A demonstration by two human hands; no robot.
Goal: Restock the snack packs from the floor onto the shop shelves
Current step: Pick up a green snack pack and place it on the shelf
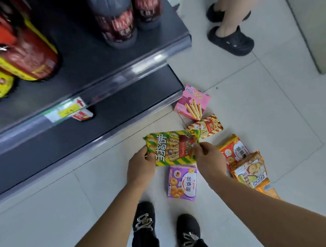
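The left hand (140, 164) and the right hand (207, 154) each pinch 1 end of the green and yellow snack pack (173, 150), holding it up over the floor (261, 108). 6 more packs lie near the feet, like the purple pack (182, 183) and the pink box (192, 103). To do this step well, I think both hands should keep the pack flat, lift it to the dark shelf (90, 70), and stand it in a bare spot, away from the bottles (117, 20).
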